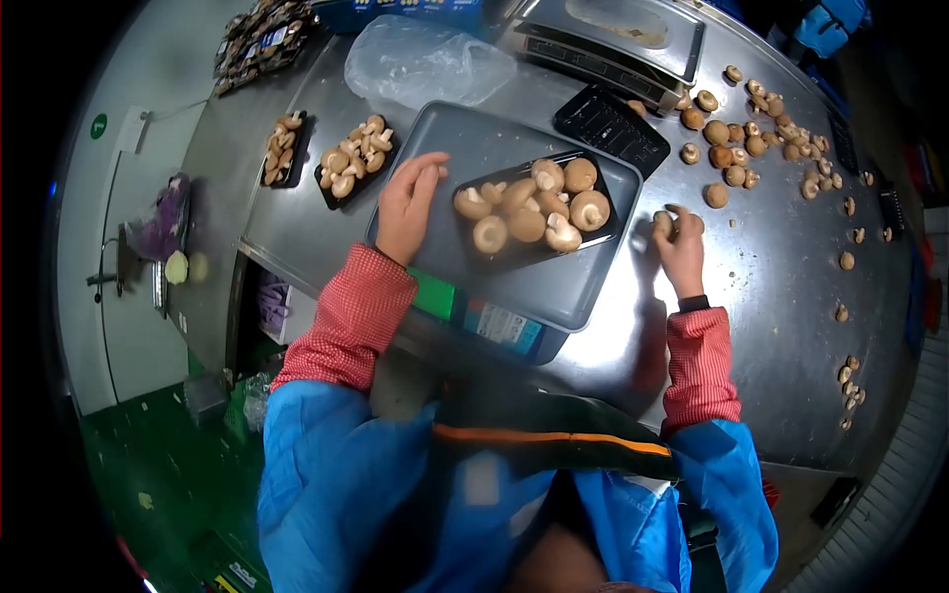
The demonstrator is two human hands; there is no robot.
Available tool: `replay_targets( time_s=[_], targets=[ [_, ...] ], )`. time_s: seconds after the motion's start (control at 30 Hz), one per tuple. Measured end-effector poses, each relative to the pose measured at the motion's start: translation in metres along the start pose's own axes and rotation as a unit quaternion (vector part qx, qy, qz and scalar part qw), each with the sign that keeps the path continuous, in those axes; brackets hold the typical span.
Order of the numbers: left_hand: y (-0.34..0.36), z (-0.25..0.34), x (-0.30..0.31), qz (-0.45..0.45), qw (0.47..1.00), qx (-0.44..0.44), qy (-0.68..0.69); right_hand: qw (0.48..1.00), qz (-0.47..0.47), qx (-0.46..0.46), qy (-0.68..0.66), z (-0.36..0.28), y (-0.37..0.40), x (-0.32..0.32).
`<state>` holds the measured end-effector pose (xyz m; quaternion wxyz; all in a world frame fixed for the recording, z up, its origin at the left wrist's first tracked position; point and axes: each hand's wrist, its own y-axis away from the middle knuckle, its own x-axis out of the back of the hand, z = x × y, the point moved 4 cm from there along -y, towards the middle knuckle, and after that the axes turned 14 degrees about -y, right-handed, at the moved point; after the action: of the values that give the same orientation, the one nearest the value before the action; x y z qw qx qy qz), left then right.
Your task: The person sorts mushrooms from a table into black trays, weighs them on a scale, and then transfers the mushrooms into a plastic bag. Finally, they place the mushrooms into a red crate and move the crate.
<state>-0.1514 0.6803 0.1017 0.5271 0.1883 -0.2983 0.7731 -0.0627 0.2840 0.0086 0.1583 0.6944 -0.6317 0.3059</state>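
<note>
Brown-capped mushrooms [526, 223] fill a black punnet [605, 235], which rests on a large grey tray [484, 295]. My left hand [406, 206] is over the tray's left side, fingers stretched out and holding nothing, apart from the punnet. To the right of the tray, just above the steel table, my right hand [682, 251] has its fingers closed around a mushroom [663, 226]. Part of that mushroom is hidden by the fingers. Beneath the tray's near edge shows a blue box-like object [506, 326] with a label.
Loose mushrooms [733, 153] lie scattered across the steel table [781, 296] at right. Two filled punnets [353, 163] stand left of the tray. An unfilled black punnet [611, 133], a clear plastic bag [425, 61] and a metal machine [605, 49] are behind it.
</note>
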Motion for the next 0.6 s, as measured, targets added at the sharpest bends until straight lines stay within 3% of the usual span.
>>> replay_targets(
  time_s=[0.1,0.17,0.3,0.43,0.5,0.6],
  targets=[
    [0.009,-0.006,0.005,0.010,1.000,0.011,0.003,0.991,0.036,-0.011,-0.126,-0.057,-0.001,0.024],
    [0.013,-0.010,0.005,0.014,0.999,0.024,0.014,0.988,0.018,0.045,-0.144,-0.105,0.003,0.028],
    [0.021,-0.008,0.001,0.023,0.998,0.042,0.040,0.948,-0.049,0.260,-0.179,-0.189,0.021,0.007],
    [0.027,0.001,0.004,0.012,0.999,0.028,0.018,0.920,-0.078,0.378,-0.072,-0.225,0.044,-0.046],
    [0.029,-0.006,0.003,0.014,0.999,0.027,0.026,0.931,-0.152,0.332,-0.029,-0.216,0.047,-0.072],
    [0.039,0.006,0.005,0.005,0.998,0.056,0.034,0.938,-0.148,0.299,-0.093,-0.222,0.052,-0.063]
  ],
)
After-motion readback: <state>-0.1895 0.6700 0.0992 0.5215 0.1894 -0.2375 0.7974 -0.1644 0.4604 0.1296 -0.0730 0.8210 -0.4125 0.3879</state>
